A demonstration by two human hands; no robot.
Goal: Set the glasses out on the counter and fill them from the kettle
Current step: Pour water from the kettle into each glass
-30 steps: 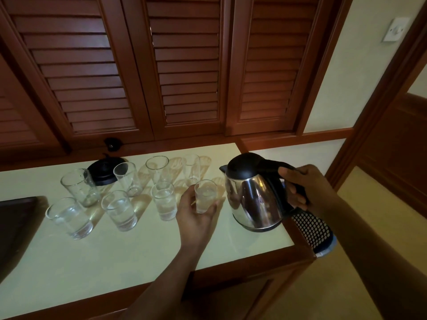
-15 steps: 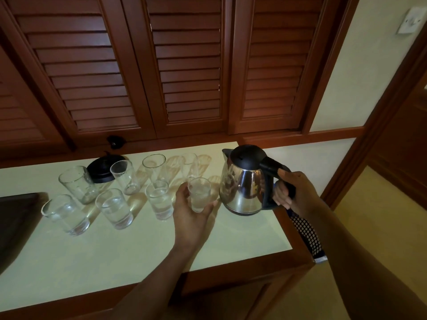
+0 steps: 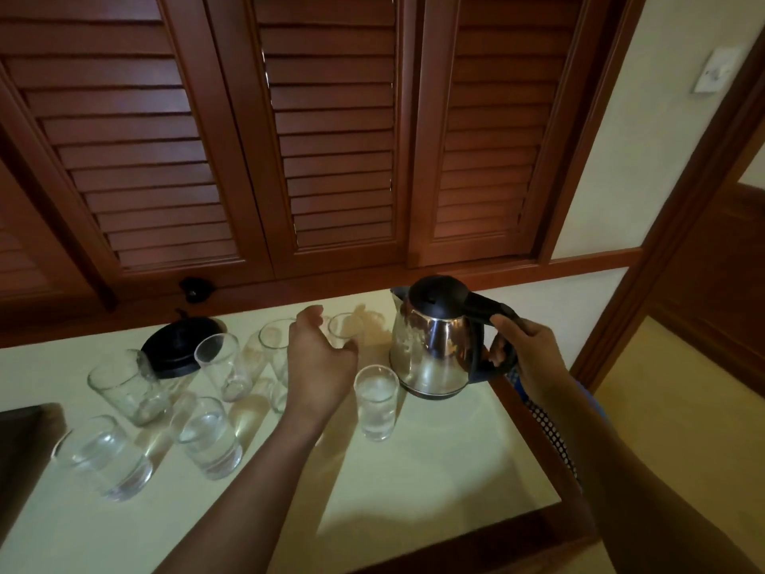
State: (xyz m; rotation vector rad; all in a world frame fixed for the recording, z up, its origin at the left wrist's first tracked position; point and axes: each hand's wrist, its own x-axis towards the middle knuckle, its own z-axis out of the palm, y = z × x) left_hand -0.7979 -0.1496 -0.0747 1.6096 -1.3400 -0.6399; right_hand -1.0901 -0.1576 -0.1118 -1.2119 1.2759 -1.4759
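Several clear glasses stand on the pale counter [image 3: 434,470]. One water-filled glass [image 3: 376,401] stands by itself just left of the steel kettle [image 3: 434,350]. My left hand [image 3: 321,362] is behind it, thumb and fingers spread around an empty glass [image 3: 345,329] in the back row; I cannot tell whether it touches. My right hand [image 3: 525,358] grips the kettle's black handle. The kettle is upright, low at the counter's right end; whether it rests there is unclear. Two more glasses with water [image 3: 207,437] [image 3: 103,457] stand at the front left.
The kettle's black base [image 3: 178,345] lies at the back left among empty glasses [image 3: 223,366] [image 3: 124,385]. A dark tray [image 3: 25,441] sits at the left edge. Wooden louvred doors [image 3: 331,138] rise behind the counter. The counter's wooden rim [image 3: 538,528] ends at the right.
My left hand let go of the filled glass, left it on the counter, and moved back to an empty glass. The kettle came upright and moved right and back.
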